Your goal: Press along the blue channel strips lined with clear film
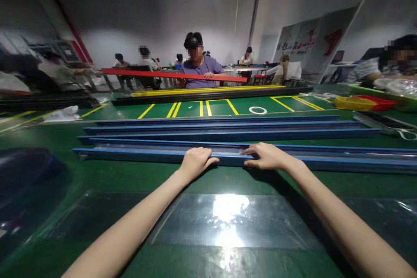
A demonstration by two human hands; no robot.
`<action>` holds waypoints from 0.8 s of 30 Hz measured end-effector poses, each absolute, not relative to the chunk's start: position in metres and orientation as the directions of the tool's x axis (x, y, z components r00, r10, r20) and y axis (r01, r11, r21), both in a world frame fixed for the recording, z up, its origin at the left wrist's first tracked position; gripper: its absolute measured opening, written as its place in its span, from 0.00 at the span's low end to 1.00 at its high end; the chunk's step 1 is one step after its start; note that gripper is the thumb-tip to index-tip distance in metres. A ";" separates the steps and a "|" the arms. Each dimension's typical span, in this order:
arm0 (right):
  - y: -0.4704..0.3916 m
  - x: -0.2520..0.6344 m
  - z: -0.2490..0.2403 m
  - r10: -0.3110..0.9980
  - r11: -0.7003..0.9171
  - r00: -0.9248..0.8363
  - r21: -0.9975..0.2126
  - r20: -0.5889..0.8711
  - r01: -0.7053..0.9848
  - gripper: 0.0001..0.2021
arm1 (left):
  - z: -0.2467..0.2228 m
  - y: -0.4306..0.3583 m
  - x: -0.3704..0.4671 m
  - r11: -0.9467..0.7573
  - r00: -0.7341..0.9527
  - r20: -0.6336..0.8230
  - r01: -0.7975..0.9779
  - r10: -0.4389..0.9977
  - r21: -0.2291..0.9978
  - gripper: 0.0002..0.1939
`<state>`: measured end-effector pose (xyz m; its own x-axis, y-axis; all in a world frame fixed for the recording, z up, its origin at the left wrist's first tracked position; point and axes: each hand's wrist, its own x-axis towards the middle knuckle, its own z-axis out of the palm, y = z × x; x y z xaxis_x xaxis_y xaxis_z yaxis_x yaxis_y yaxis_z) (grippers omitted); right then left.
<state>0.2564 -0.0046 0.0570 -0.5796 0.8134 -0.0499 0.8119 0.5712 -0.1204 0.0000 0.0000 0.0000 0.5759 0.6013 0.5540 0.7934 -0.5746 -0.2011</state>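
Observation:
A long blue channel rail lies across the green table in front of me. Both of my hands are at its near wall, some distance apart. My left hand has its fingers hooked over the edge, with the thumb stretched to the right along the outer face. The fingers of my right hand reach into the channel while its thumb rests on the outside of the wall. Something clear and shiny, like a plastic strip, shows inside the channel. Just behind lie several similar blue rails, roughly parallel.
Clear plastic sheets lie flat near me on the table. Further back are a white ring, yellow and black rails, and crumpled plastic. Across the table, a person holds a red rail.

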 end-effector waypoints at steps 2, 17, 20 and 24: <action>-0.005 0.257 0.057 0.815 0.568 -0.577 -0.127 -0.051 0.813 0.22 | 0.000 0.000 -0.001 -0.575 0.574 0.546 0.795 0.610 -0.193 0.25; -0.008 0.252 0.056 0.792 0.610 -0.611 -0.067 0.013 0.790 0.21 | 0.003 -0.001 0.001 -0.596 0.583 0.535 0.784 0.612 -0.173 0.21; -0.012 0.241 0.050 0.765 0.639 -0.627 -0.049 0.149 0.768 0.20 | 0.003 -0.003 0.002 -0.586 0.583 0.553 0.786 0.595 -0.199 0.20; -0.015 0.224 0.033 0.683 0.637 -0.614 0.089 0.396 0.766 0.21 | 0.003 -0.005 0.003 -0.578 0.585 0.568 0.786 0.579 -0.220 0.20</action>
<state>0.2243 -0.0148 0.0327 -0.6141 0.6827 0.3960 0.7656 0.6372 0.0888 0.0026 -0.0045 0.0031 0.5851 0.5787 0.5682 0.7856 -0.5784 -0.2198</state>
